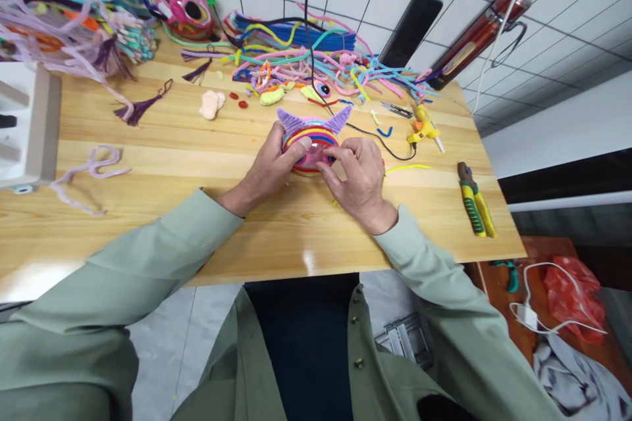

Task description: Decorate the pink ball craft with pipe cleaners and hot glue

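A round pipe-cleaner animal head (pixel 316 135) with two pointed purple ears and rainbow bands sits just above the table in front of me. My left hand (pixel 279 156) grips its left side, the thumb laid across the front. At its right front, the thumb and forefinger of my right hand (pixel 358 174) are pinched together against the surface; whatever lies between them is too small to make out. From behind the right hand a yellow pipe cleaner (pixel 407 167) sticks out to the right, and I cannot tell whether the hand holds it.
Behind the hands lie heaped pipe cleaners (pixel 296 39) and a similar finished head (pixel 180 3). To the right are a yellow glue gun (pixel 424 128) with its cord, small snips (pixel 397 110) and pliers (pixel 474 200). A phone (pixel 412 29) and flask (pixel 478 36) lean on the tiles.
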